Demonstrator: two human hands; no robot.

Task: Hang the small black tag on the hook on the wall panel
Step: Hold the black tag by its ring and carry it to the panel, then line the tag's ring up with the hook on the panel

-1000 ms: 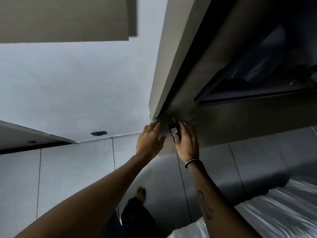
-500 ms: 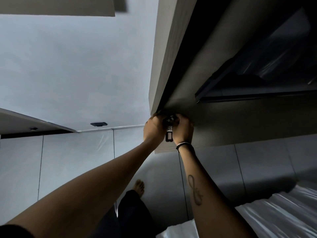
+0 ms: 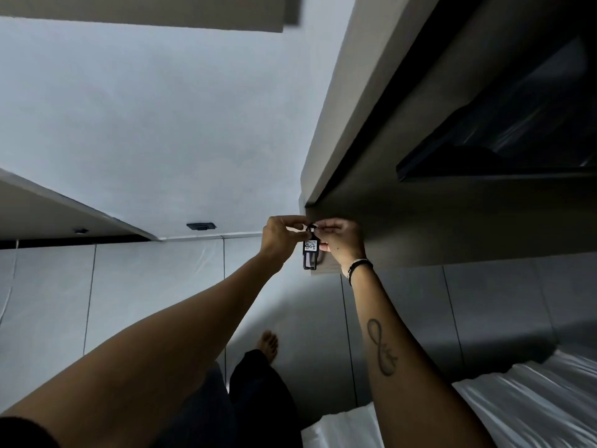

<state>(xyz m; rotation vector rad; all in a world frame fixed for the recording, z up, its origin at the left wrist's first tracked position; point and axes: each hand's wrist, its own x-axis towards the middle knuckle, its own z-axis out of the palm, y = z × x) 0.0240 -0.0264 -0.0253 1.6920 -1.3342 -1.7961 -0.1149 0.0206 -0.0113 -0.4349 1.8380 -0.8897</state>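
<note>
two hands, left hand (image 3: 280, 236) and right hand (image 3: 340, 240), pinch the black tag (image 3: 310, 253) hanging between them

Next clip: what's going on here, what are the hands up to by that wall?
A person reaches up with both hands to the lower corner of a wall panel. The left hand and right hand pinch the top of a small black tag, around its metal ring, while the tag body with its white label hangs below. The hook itself is hidden behind the fingers, so I cannot tell whether the ring is on it yet.
</note>
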